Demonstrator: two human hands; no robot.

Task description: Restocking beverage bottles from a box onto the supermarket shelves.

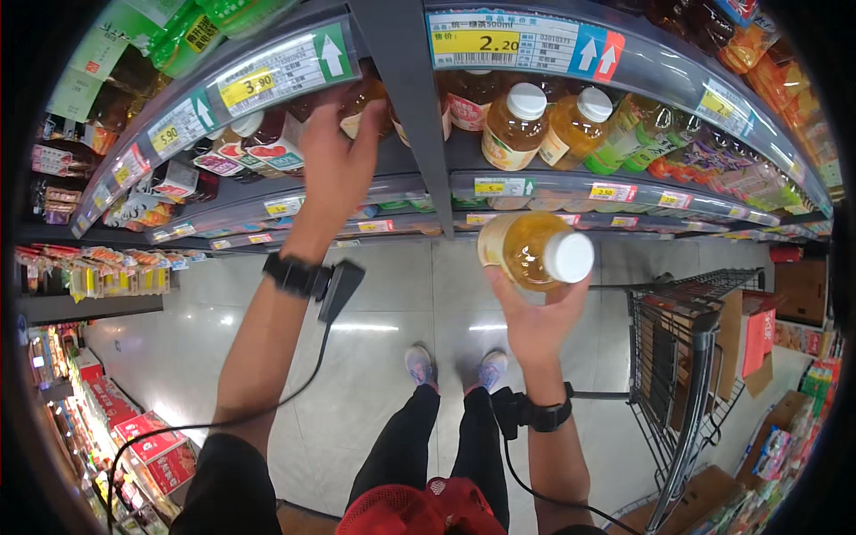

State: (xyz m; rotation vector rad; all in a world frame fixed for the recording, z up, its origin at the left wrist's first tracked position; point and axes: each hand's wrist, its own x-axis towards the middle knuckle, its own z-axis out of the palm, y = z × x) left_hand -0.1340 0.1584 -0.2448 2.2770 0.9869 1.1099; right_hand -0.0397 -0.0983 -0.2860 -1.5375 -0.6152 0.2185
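Note:
A clear bottle of amber-yellow drink with a white cap [533, 251] is in my right hand [537, 325], thumb and fingers wrapped round it, tilted with its cap toward the right. My left hand [337, 165] reaches up into the shelf on the left, among the bottles behind the price strip [267, 78]. An amber bottle [364, 96] shows beside its thumb. The fingertips are hidden and slightly blurred, so I cannot make out whether they grip it. Two similar white-capped bottles, one [514, 134] left of the other [575, 134], stand on the right shelf.
A dark upright post [401, 98] divides the shelf bays. A black wire shopping cart [682, 357] with cardboard boxes stands to my right. Red cartons [152, 446] are stacked at the lower left. Cables run from the bands on both wrists across my forearms.

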